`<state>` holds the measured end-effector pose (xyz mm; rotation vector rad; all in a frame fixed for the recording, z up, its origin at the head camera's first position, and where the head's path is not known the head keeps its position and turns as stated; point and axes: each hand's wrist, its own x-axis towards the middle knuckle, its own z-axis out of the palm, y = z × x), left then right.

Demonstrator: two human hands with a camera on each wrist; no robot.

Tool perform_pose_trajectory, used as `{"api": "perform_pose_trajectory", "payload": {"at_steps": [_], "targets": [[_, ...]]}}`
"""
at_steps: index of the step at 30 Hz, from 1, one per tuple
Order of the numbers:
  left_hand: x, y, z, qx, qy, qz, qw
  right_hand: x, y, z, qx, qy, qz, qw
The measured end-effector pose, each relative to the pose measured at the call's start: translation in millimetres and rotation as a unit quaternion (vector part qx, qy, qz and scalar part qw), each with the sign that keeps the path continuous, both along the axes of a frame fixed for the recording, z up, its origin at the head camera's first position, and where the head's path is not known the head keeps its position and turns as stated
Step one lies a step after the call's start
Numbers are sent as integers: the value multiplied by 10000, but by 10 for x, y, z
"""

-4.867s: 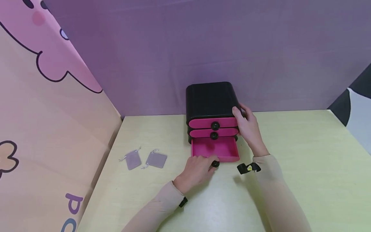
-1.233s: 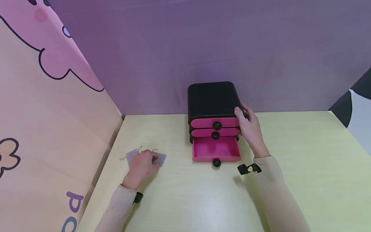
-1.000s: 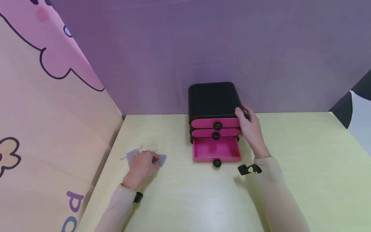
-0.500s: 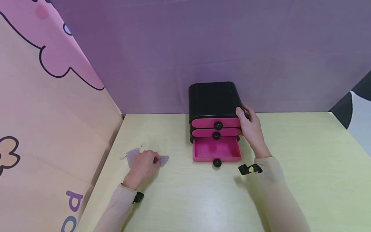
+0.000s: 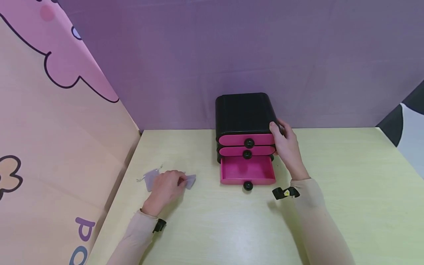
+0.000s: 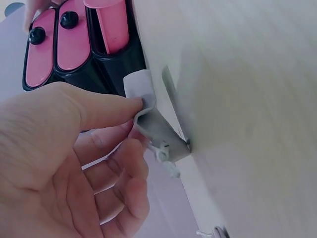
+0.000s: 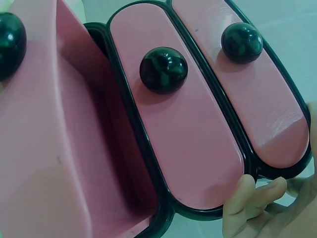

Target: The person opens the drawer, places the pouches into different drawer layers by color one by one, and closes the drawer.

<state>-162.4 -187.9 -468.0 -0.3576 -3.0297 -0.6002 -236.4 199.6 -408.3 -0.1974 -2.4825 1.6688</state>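
Observation:
Between thumb and fingers my left hand [image 5: 167, 188] pinches a small grey drawstring pouch [image 6: 161, 130], folded by the grip and held at the table surface. A second drawstring pouch [image 5: 151, 179] lies flat just left of that hand, partly covered by it. My right hand [image 5: 287, 149] holds the right side of a black drawer cabinet [image 5: 245, 112], thumb near its front top edge. Three pink drawers with black knobs face me. The bottom drawer [image 5: 247, 181] is pulled out and nothing shows inside it; the upper two are closed.
The pale wooden table [image 5: 212, 228] carries the cabinet at its back edge, against a purple cloth backdrop [image 5: 185, 66]. A printed panel [image 5: 59, 147] stands along the left side. The bottom drawer's knob [image 5: 248, 186] juts out toward me.
My left hand has left the bottom drawer's knob and gone left to the pouches. It now pinches the right pouch, which has folded and shifted slightly right. The right hand stays on the cabinet.

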Motion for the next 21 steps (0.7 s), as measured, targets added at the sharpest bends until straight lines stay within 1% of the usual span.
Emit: {"api": "perform_pose_trajectory", "payload": {"at_steps": [7, 15, 21], "targets": [[6, 66, 10, 210, 196, -167, 9994, 5, -3, -9, -36, -24, 25, 10000], [-10, 142, 22, 240, 318, -192, 9990, 3, -4, -4, -24, -7, 15, 10000], [-27, 212, 43, 373, 414, -255, 9981, 0, 4, -4, -21, -13, -22, 10000]]}}
